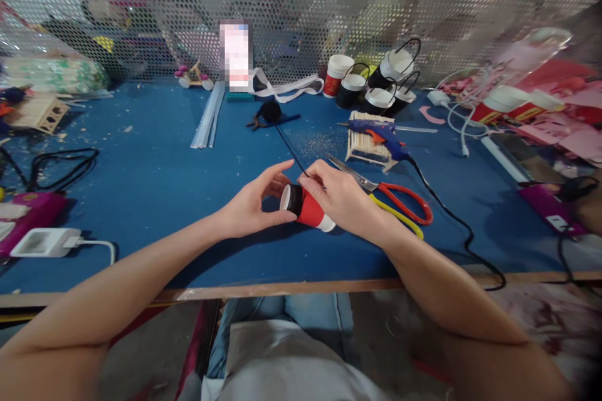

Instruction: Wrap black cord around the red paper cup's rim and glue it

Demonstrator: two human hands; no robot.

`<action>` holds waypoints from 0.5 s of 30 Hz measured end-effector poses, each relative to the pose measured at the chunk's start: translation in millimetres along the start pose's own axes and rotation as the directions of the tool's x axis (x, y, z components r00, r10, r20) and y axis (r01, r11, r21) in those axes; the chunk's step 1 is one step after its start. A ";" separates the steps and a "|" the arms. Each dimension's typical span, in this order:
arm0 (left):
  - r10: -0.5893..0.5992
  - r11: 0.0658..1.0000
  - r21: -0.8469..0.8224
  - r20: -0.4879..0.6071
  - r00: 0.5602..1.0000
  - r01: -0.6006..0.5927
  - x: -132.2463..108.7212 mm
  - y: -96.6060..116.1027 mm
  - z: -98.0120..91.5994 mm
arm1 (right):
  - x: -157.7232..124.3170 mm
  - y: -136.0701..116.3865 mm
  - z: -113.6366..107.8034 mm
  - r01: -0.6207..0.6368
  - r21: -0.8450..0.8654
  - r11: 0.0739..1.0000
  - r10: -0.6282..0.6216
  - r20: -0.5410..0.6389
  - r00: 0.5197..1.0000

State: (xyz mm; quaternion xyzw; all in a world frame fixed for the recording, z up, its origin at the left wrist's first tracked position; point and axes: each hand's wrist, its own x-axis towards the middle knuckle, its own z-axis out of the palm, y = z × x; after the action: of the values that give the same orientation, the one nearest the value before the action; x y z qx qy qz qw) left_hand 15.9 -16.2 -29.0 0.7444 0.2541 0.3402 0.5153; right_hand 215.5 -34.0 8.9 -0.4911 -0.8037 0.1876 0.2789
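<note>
Right fingers point(316, 189) pinched the cord point(292, 151), left fingers point(276, 170) curved round the cup point(310, 210) between them; winding seemed in hand, needing tautness next.

Look at your blue counter point(155, 188), crumbs dotting it, plenty going on! Scissors point(371, 185) lie to your right; past them, a slatted wooden piece point(358, 149) sits under a glue gun point(376, 130). Further back you've a ball of black cord point(270, 111) beside pliers point(254, 123), clear strips point(205, 119), white ribbon point(281, 99), clustered cups point(350, 94). Far left, a white charger point(47, 242)!
</note>
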 end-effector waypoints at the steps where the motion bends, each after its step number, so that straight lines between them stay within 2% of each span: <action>1: 0.007 1.000 0.006 0.000 1.000 -0.007 0.0 -0.4 -0.1 | 0.3 0.4 0.2 -0.003 0.009 1.000 0.003 0.005 1.000; 15: 0.046 0.997 0.063 0.001 0.999 -0.046 -1.1 -0.2 1.6 | -1.9 1.0 2.7 -0.027 -0.027 0.999 0.028 0.060 0.998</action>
State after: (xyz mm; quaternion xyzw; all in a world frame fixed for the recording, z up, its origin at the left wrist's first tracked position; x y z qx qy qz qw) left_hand 16.4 -17.9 -29.8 0.7658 0.2475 0.3440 0.4837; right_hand 215.3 -35.3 5.7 -0.4998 -0.8074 0.1956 0.2452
